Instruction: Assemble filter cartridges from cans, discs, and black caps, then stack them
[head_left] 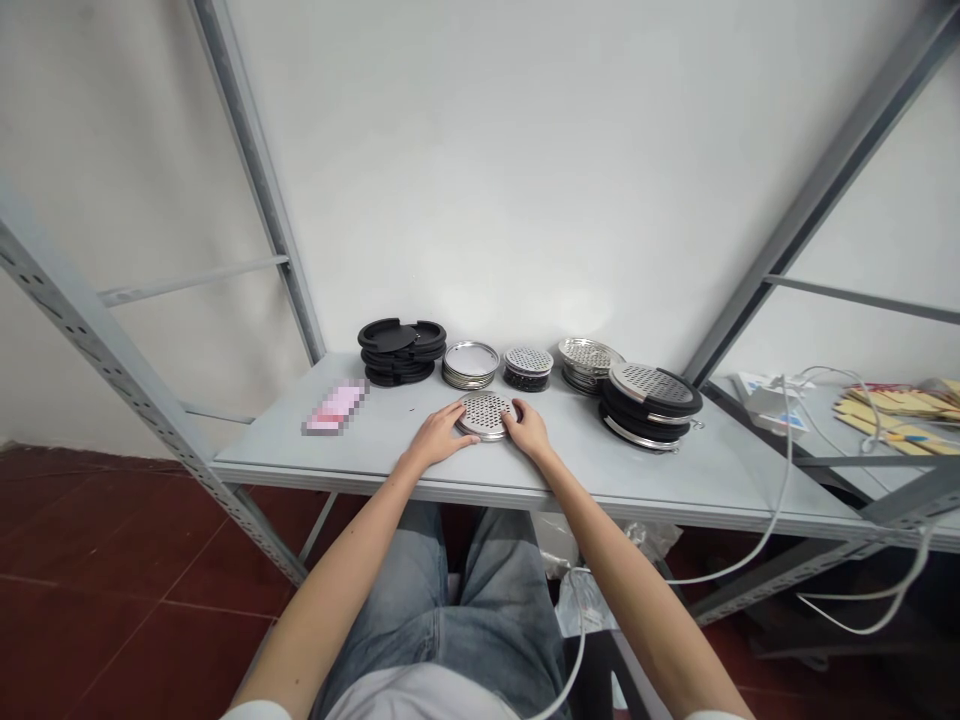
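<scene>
A round perforated metal disc [486,412] with a shiny rim lies on the grey table in front of me. My left hand [441,436] grips its left edge, thumb along the near rim and fingers at the far side. From the right, my right hand [528,429] holds the same disc, its thumb on the holed face and its fingers curled by the edge. Just beyond it are a stack of metal rings [469,372] and a short stack of smaller perforated discs [528,362].
Black ring-shaped parts [401,345] are piled at the back left. More perforated discs [589,356] stand back right, near a stack of black rings and metal discs [651,405]. A blurred pink item [335,408] lies left. A white cable [780,490] hangs over the table's right front edge.
</scene>
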